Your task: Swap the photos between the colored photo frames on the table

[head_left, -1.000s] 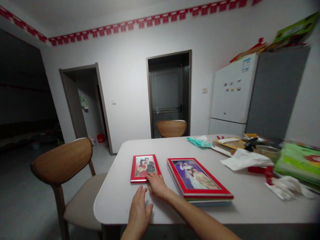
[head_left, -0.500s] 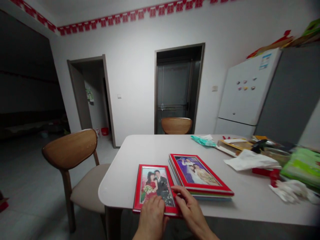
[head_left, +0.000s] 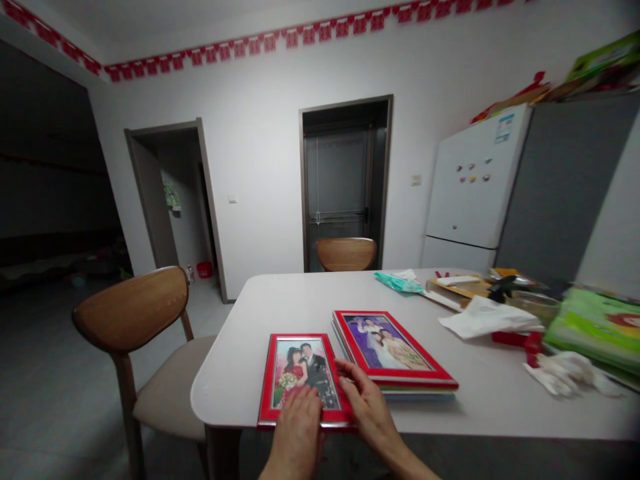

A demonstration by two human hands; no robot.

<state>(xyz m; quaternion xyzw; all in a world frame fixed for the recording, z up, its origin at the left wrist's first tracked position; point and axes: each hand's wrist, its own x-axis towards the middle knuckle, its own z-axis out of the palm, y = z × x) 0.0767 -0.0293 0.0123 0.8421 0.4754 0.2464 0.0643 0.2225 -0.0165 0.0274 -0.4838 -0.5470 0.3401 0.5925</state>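
A small red-framed photo point(head_left: 299, 373) lies flat at the near edge of the white table point(head_left: 310, 303). My left hand point(head_left: 296, 437) rests on its lower part, fingers lying flat on the glass. My right hand point(head_left: 367, 407) grips the frame's right edge, fingers curled along it. Just to the right sits a larger red-framed photo point(head_left: 390, 347) on top of a stack of several frames.
A wooden chair point(head_left: 133, 320) stands at the table's left, another chair point(head_left: 346, 253) at the far end. Crumpled paper point(head_left: 487, 317), a green packet point(head_left: 597, 327), a teal pack point(head_left: 397, 283) and clutter fill the right side. A white fridge point(head_left: 475, 193) stands behind.
The small frame was pulled from mid-table to the near edge. Both hands moved onto it; in the last half second they barely shifted.
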